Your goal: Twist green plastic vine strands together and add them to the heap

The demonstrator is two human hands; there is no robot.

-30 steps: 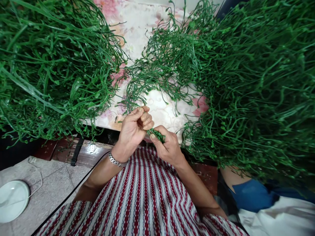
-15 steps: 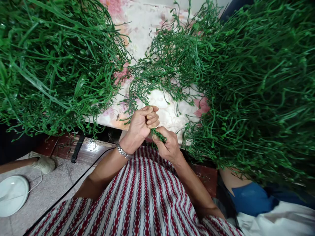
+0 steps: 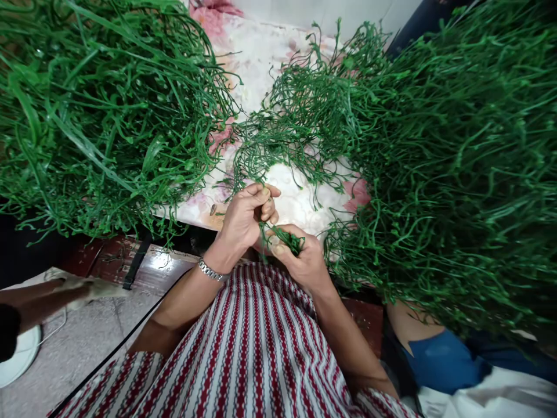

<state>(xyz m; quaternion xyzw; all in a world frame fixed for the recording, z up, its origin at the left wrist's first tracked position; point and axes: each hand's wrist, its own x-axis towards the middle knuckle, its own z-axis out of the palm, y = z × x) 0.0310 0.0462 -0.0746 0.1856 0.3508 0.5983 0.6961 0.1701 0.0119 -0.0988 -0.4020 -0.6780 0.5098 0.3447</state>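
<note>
My left hand [image 3: 243, 220], with a metal watch band [image 3: 210, 270] at its wrist, is closed with the fingers curled. Thin green stems [image 3: 263, 237] hang just below its fingers and seem to run into its grip. My right hand [image 3: 307, 261] is closed around a small bundle of short green stems [image 3: 290, 239], the thumb pressing on it. The hands are close together above my lap at the table's near edge. Loose green branching stems [image 3: 278, 142], glossy like plastic, lie on the table just beyond them.
A tall heap of green stems [image 3: 108, 122] stands on the left, and a larger heap [image 3: 456, 168] on the right. The floral tablecloth [image 3: 256, 52] shows between them. A black cable [image 3: 130, 334] runs at lower left. Another person's leg [image 3: 444, 354] is at lower right.
My hands have drawn slightly apart, and the left fingers have loosened a little. More stem shows between them. At left, another person's limb has moved in over the white round object.
</note>
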